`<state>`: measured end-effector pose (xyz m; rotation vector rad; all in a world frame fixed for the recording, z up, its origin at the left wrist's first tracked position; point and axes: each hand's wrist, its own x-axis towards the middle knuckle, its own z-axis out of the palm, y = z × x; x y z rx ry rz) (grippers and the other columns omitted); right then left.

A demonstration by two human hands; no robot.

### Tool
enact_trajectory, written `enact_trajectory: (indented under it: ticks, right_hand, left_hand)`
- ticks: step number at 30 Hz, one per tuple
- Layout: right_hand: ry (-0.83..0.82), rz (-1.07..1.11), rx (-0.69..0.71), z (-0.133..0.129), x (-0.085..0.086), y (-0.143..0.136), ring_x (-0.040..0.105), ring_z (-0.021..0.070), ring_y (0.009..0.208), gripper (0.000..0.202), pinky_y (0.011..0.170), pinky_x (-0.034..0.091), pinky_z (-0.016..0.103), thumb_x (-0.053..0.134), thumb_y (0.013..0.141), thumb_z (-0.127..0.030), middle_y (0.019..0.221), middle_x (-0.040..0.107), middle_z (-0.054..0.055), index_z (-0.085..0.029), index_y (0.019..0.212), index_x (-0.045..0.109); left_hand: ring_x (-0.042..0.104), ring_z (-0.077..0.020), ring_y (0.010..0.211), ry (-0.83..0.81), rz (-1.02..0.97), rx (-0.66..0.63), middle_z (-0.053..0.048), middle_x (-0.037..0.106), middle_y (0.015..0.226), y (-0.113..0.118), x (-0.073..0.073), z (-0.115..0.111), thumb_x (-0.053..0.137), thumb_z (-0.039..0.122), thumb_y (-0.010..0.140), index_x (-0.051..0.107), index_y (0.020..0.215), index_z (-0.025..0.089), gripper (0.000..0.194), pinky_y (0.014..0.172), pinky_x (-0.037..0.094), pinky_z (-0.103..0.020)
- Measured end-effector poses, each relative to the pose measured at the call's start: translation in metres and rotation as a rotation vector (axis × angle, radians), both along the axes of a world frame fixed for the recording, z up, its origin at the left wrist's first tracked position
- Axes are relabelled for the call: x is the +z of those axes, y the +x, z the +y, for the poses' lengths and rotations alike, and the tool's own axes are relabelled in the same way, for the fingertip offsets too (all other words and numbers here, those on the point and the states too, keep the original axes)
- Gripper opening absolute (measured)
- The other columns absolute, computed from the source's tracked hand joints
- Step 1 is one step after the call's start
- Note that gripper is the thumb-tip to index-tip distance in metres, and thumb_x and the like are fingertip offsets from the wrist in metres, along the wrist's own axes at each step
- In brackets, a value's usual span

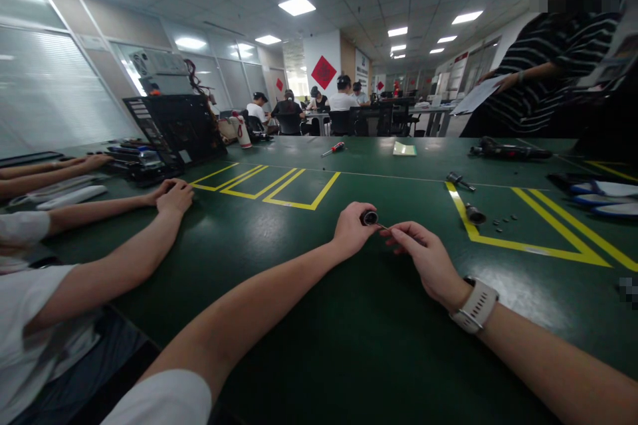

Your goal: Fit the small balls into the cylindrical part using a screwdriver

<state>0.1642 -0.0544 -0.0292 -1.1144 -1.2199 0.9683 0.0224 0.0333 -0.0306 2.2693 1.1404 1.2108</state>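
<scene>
My left hand is closed around a short dark cylindrical part with a round, ring-shaped open end. My right hand, with a pale watch on its wrist, pinches a thin metal rod; its tip is at the lower edge of the cylinder, though I cannot tell whether it goes inside. To the right, a dark metal cylindrical part lies within yellow tape lines. A shafted metal part lies just behind it, and several small dark pieces are scattered beside it.
On the green table lie a red-handled screwdriver, a pale booklet and a dark power tool. A co-worker's hands rest at the left. Blue-and-white items lie far right. A standing person holds papers.
</scene>
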Motion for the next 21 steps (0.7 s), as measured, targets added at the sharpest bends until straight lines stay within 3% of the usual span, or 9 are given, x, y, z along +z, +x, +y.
enact_trajectory:
  ticks: [5,15,21]
  right_hand:
    - [-0.004,-0.011,0.016,0.0,-0.001,0.001,0.058,0.0196,0.082,0.022,0.068,0.044,0.034,0.059,0.078,-0.041,0.095,0.066,0.006,-0.021,0.084,0.064]
    - [-0.055,0.147,0.038,-0.001,0.004,0.0,0.058,0.0183,0.082,0.022,0.067,0.043,0.032,0.063,0.074,-0.041,0.099,0.067,0.006,-0.021,0.084,0.064]
    - [-0.095,0.242,0.064,-0.001,0.004,0.004,0.059,0.0186,0.081,0.021,0.068,0.044,0.032,0.066,0.073,-0.04,0.097,0.069,0.005,-0.022,0.083,0.065]
  left_hand:
    - [0.059,-0.0178,0.085,-0.022,-0.019,-0.011,-0.003,0.062,0.091,0.0,-0.001,0.001,0.071,0.019,0.063,0.063,0.092,0.017,0.03,0.077,0.048,-0.032]
    - [0.061,-0.0159,0.077,-0.074,-0.202,-0.113,-0.003,0.065,0.083,0.002,-0.014,0.014,0.071,0.019,0.062,0.062,0.092,0.014,0.032,0.07,0.05,-0.028]
    - [0.061,-0.0156,0.078,-0.079,-0.201,-0.106,-0.002,0.064,0.083,0.001,-0.015,0.014,0.071,0.021,0.062,0.061,0.092,0.015,0.032,0.071,0.05,-0.028]
